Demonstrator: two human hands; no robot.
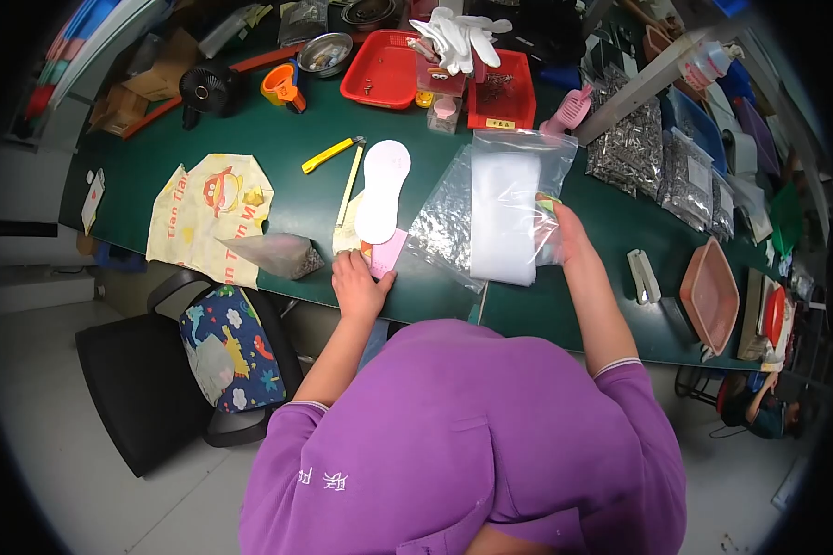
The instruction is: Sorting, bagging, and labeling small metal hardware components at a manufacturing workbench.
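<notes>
My left hand (359,287) lies at the table's near edge, fingers stretched over papers and thumb beside a pink slip (389,253). Just above it is a white insole-shaped piece (385,185), with a narrow pale strip (350,188) along its left side. My right hand (572,239) grips the right side of a clear plastic bag (551,157); some of its fingers are hidden by the film. A white stack of sheets or bags (504,217) shows in the bag. Near those fingertips is a small green-yellow patch that I cannot make out.
A yellow cutter (331,155), a filled plastic bag (282,256) and a printed yellow sheet (208,217) lie to the left. Red trays (379,69) stand at the back. Bags of metal parts (625,139), a stapler (643,277) and a pink tray (710,296) are right.
</notes>
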